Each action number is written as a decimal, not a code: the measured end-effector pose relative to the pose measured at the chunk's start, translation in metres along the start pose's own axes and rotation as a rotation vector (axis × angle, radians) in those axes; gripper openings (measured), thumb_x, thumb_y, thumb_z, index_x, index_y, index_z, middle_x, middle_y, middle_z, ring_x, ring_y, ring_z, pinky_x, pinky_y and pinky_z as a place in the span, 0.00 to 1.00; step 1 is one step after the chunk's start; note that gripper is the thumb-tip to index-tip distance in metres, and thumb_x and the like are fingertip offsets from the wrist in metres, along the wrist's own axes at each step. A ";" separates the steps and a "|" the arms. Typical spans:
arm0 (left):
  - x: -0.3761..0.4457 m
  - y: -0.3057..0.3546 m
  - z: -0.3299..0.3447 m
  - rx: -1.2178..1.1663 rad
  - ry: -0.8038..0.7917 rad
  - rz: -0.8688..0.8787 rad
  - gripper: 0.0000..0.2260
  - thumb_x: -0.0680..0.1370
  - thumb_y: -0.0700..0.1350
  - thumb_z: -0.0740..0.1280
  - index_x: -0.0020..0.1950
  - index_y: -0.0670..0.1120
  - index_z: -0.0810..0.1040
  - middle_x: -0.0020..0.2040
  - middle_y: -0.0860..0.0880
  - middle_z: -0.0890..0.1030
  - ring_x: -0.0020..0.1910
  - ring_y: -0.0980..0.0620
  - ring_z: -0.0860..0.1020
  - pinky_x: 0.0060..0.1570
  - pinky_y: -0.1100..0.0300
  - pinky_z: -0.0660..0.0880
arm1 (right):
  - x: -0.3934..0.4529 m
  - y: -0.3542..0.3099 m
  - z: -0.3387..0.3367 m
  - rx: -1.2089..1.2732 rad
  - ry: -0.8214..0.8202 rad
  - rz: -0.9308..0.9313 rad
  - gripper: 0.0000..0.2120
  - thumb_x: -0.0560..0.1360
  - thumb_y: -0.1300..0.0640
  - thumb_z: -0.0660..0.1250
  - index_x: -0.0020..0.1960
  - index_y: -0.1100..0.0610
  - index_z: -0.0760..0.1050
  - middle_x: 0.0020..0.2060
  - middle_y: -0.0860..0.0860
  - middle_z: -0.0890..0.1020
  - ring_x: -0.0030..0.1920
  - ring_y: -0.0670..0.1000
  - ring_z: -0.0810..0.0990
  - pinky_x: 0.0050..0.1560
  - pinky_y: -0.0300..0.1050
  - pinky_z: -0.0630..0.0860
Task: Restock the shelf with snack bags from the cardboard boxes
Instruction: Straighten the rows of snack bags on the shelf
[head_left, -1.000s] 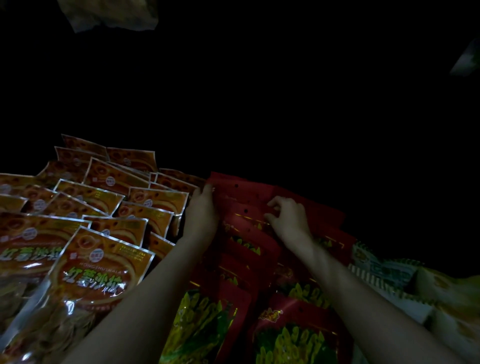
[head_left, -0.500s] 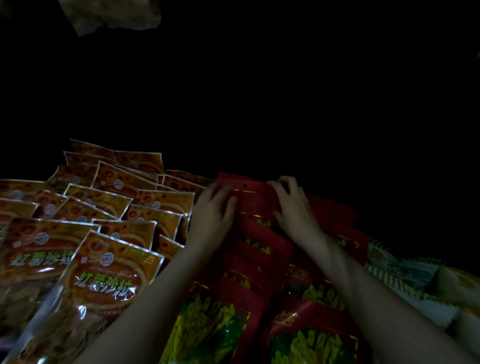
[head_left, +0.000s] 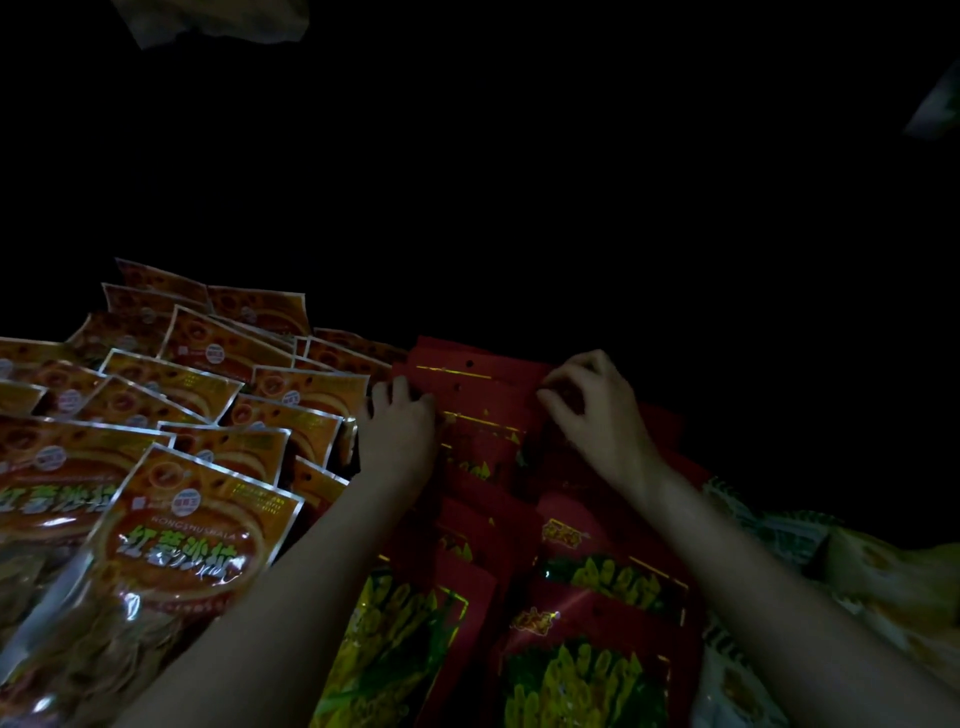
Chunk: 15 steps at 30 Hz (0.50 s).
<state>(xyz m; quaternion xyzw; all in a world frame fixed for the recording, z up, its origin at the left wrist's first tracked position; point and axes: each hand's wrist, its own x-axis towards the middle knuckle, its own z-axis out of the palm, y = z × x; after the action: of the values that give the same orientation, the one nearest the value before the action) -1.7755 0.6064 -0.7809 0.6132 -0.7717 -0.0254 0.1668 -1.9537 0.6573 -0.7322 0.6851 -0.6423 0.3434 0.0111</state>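
The scene is very dark. Red snack bags (head_left: 483, 410) with yellow-green pictures lie overlapping in rows in the middle. My left hand (head_left: 397, 428) grips the left edge of the rearmost red bags, fingers curled over the tops. My right hand (head_left: 597, 410) pinches the right edge of the same bags with bent fingers. More red bags (head_left: 587, 644) lie nearer to me between my forearms.
Several orange snack bags (head_left: 192, 525) with silver borders fill the shelf at the left. Pale green-and-white bags (head_left: 769, 525) lie at the right. A pale bag (head_left: 218, 21) hangs at the top left. Behind everything is blackness.
Both hands have spread apart: the left slid to the left edge of the rear red bags and curled, the right moved to their right edge and bent its fingers.
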 end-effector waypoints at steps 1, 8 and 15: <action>0.000 0.000 0.001 -0.001 0.006 -0.001 0.16 0.81 0.51 0.56 0.66 0.46 0.70 0.67 0.43 0.64 0.70 0.43 0.59 0.68 0.48 0.57 | -0.003 -0.003 0.002 -0.016 -0.072 0.059 0.16 0.73 0.51 0.70 0.56 0.60 0.77 0.55 0.55 0.72 0.57 0.51 0.72 0.54 0.33 0.63; -0.002 -0.003 -0.004 -0.007 0.059 0.056 0.18 0.81 0.52 0.56 0.66 0.45 0.70 0.68 0.44 0.63 0.71 0.44 0.58 0.69 0.50 0.55 | -0.006 0.002 0.021 0.039 -0.453 0.305 0.20 0.67 0.65 0.74 0.57 0.58 0.75 0.44 0.50 0.78 0.43 0.47 0.76 0.33 0.30 0.70; -0.001 -0.011 -0.004 -0.030 0.010 -0.027 0.18 0.81 0.52 0.57 0.68 0.44 0.68 0.69 0.42 0.62 0.71 0.43 0.57 0.70 0.46 0.55 | -0.013 0.003 0.029 0.548 -0.399 0.450 0.21 0.69 0.74 0.69 0.56 0.57 0.71 0.37 0.49 0.76 0.37 0.45 0.75 0.32 0.29 0.73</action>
<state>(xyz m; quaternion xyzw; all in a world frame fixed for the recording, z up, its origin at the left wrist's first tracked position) -1.7641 0.6050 -0.7804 0.6213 -0.7619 -0.0360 0.1795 -1.9428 0.6550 -0.7621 0.5582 -0.6506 0.3561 -0.3719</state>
